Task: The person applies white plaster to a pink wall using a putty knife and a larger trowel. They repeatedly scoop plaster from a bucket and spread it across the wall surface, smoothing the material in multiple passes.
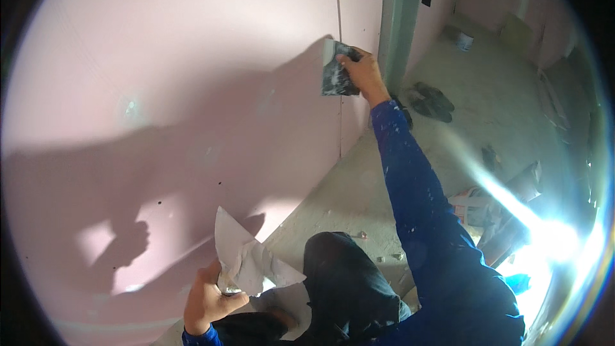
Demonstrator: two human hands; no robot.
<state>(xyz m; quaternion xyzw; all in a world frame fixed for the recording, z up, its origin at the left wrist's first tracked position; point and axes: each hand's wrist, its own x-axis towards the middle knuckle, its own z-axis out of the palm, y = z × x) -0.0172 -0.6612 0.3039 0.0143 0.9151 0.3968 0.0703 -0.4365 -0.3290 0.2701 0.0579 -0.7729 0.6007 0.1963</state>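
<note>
Against the pink wallboard (269,19), my right hand (365,74) grips a flat black scraper (334,77) smeared with white and pale along its left edge. The scraper lies over the vertical seam (340,131) between two boards. My right arm is stretched forward, in a blue sleeve spotted with white. Low and nearer to me, my left hand (208,301) is closed on a pale, angular plate (232,240) with pointed corners. Whitish lumps, seemingly filler, lie on that plate. The fingers under it are partly hidden.
A greenish upright profile (400,19) stands right of the seam. Dark shoes (430,101) and a small white tub (464,41) are on the concrete floor (359,186). At the lower right a lamp (557,240) glares beside bags (512,211). My knee (339,263) is near the wall.
</note>
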